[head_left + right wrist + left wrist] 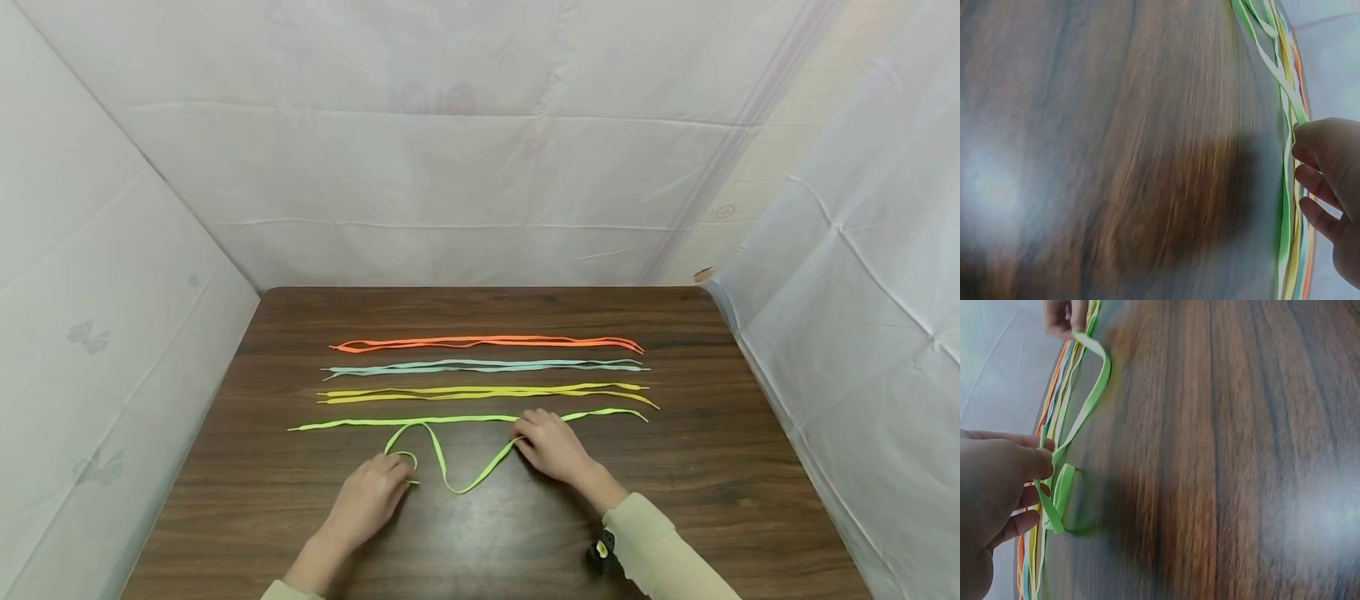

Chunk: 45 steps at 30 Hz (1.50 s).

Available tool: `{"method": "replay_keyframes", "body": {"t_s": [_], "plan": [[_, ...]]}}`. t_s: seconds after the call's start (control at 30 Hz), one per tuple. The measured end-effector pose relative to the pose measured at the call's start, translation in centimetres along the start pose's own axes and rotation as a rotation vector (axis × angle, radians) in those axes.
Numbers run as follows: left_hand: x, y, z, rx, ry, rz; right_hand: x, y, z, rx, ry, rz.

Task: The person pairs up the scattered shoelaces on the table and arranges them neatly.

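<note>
A loose green shoelace hangs in a wavy curve between both hands. My left hand pinches it near one end between thumb and finger; in the left wrist view a folded loop of the green shoelace dangles by the fingers. Thumb and forefinger of my right hand pinch the same lace farther along, as the right wrist view shows. Just behind the hands a second green shoelace lies stretched across the table, partly hidden by the right hand.
Beyond lie yellow shoelaces, light blue shoelaces and orange shoelaces in roughly parallel rows on the brown wooden table. Pale sheeting encloses the back and sides. A small black object sits by the right sleeve.
</note>
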<state>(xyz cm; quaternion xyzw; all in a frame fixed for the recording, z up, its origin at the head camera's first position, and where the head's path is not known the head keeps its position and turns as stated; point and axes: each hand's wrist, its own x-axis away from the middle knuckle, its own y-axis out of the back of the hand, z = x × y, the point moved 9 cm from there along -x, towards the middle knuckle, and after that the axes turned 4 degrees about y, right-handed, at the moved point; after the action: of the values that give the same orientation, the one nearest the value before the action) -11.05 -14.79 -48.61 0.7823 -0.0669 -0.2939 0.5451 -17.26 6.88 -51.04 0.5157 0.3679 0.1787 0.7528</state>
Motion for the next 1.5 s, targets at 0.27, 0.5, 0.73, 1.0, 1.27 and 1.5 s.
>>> {"method": "replay_keyframes", "body": {"t_s": [0.27,0.5,0.73,1.0,1.27,1.5], "plan": [[0.2,1.1,2.1,-0.011,0.114,0.015,2.0,0.9,-2.2,0.013,-0.065,-0.019],[0.5,2.8,4.1,-0.031,0.173,-0.030,3.4,2.3,-4.0,0.026,-0.086,-0.062],[1.1,3.8,7.3,-0.024,0.330,-0.053,5.2,3.3,-6.1,0.037,-0.149,-0.035],[2.1,5.0,11.0,0.034,0.493,-0.151,7.4,4.5,-8.2,0.091,-0.217,-0.049],[2.9,4.6,14.0,0.067,0.627,-0.112,9.0,5.3,-10.1,0.124,-0.256,-0.094],[2.9,4.1,15.6,0.072,0.691,-0.069,10.2,6.1,-11.4,0.134,-0.314,-0.134]]}}
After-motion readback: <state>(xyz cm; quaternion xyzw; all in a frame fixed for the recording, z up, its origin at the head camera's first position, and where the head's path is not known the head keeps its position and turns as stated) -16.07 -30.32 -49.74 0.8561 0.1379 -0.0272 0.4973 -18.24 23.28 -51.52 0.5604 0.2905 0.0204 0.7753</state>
